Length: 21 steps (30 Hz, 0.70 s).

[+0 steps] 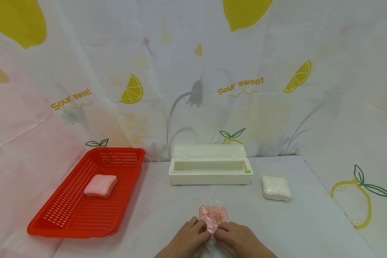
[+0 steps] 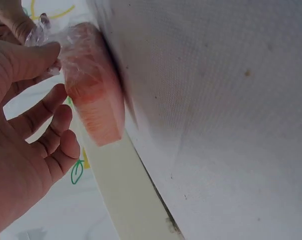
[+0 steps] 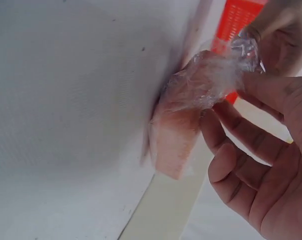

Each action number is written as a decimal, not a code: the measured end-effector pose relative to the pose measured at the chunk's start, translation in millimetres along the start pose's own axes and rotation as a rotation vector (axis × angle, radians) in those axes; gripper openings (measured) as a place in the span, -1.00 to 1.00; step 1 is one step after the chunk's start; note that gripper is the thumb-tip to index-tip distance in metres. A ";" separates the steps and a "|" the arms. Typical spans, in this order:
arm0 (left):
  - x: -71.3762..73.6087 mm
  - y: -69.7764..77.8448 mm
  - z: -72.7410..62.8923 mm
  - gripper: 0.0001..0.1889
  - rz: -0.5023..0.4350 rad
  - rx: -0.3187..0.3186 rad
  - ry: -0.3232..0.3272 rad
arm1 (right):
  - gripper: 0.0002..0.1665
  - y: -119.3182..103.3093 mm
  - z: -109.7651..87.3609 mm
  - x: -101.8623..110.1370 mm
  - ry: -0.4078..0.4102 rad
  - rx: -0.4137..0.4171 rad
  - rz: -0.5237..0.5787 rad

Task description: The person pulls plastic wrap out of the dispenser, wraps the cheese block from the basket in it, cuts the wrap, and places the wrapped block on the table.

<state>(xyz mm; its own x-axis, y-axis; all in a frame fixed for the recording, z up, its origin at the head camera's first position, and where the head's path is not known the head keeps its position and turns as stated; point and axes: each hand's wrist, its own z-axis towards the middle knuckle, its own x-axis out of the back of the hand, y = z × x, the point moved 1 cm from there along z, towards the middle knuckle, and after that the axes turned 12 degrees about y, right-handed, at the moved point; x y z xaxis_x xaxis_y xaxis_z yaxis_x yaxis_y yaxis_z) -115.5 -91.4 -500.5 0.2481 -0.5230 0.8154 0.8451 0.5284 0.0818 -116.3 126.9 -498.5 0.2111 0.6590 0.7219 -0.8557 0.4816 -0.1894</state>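
Right now my left hand (image 1: 189,234) and my right hand (image 1: 237,238) meet at the near edge of the surface (image 1: 309,222), both on a pink block (image 1: 213,214) that lies there in clear film (image 3: 226,70). From the left wrist view my left thumb and forefinger pinch the bunched film at the block's near end, while my other fingers (image 2: 50,140) hang loosely curled and hold nothing. From the right wrist view my right thumb and forefinger pinch the same bunch of film from the other side, the remaining fingers (image 3: 241,145) curled loosely below it. The block rests flat on the surface, just beyond my fingertips and between my two hands.

Behind it stands a cream box (image 1: 210,172) with its lid tipped back. To the right of the box lies a white block (image 1: 276,187), apart from the pink one. On the left sits a red basket (image 1: 67,218) with a pale pink block (image 1: 100,185) inside it. A lemon-print cloth (image 1: 193,71) hangs behind everything.
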 end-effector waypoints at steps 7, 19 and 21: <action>-1.5 -1.0 0.1 -0.80 -0.095 0.111 0.083 | -0.84 -3.5 3.9 1.5 0.001 -0.089 -0.022; -5.2 -4.2 12.6 -0.88 -0.118 0.354 0.066 | -0.85 0.7 17.1 -7.0 0.048 -0.341 -0.018; -4.9 -5.3 15.8 -0.87 -0.143 0.414 0.044 | -0.84 2.0 19.8 -8.5 0.031 -0.390 -0.012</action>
<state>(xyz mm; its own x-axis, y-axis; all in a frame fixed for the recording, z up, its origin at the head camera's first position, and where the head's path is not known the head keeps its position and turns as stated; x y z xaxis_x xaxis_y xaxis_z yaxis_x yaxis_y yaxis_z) -128.7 -81.0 -495.9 0.1696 -0.6334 0.7550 0.6133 0.6675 0.4222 -129.2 110.8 -491.8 0.2393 0.6660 0.7065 -0.6104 0.6691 -0.4240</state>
